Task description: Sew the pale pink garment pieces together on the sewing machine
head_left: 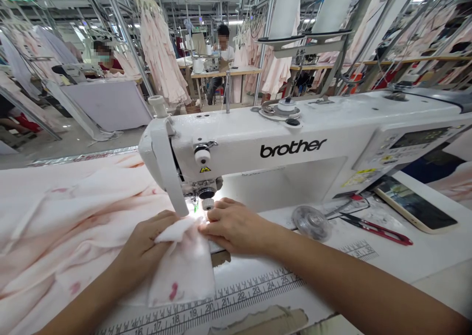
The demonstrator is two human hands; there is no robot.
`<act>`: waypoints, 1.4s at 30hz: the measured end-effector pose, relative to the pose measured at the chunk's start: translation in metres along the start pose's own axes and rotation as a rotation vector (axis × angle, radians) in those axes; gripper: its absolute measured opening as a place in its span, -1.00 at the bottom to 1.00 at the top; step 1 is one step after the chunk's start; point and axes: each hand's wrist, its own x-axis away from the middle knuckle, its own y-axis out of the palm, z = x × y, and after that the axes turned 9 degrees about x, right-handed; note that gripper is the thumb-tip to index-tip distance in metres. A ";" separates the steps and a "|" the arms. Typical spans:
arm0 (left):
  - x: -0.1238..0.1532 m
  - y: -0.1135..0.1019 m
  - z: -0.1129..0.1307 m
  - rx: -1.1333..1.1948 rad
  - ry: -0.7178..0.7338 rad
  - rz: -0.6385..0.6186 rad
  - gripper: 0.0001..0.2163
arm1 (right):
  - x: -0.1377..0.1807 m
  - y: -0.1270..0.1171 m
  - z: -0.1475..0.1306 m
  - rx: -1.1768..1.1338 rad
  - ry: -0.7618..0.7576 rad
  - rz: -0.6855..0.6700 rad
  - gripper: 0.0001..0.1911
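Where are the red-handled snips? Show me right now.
In the head view, the red-handled snips lie on the white table right of the right hand, between the clear plastic disc and the phone.

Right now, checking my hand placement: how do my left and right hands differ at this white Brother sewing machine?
Your left hand sits left of the metal presser foot, your right hand right of it. The left hand lies on the pale pink fabric; the right hand reaches over the white table, only fingertips on the fabric. Both are bare and close to the foot.
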 end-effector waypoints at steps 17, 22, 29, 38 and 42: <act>0.005 0.004 -0.011 -0.560 0.596 -0.101 -0.49 | 0.000 -0.002 0.002 0.009 -0.003 -0.012 -0.78; 0.004 -0.002 -0.013 -0.294 0.135 -0.124 -0.71 | 0.000 -0.004 0.002 0.004 -0.001 -0.034 -0.83; 0.002 -0.004 -0.004 -0.208 0.070 -0.193 -0.75 | 0.001 -0.003 0.004 -0.001 0.002 -0.023 -0.80; 0.011 0.013 -0.014 -0.576 0.419 -0.183 -0.46 | 0.003 -0.003 0.010 -0.047 0.011 0.174 -0.78; 0.020 0.025 -0.014 -0.719 0.495 -0.084 -0.30 | 0.004 -0.004 0.006 -0.127 -0.030 0.064 -0.60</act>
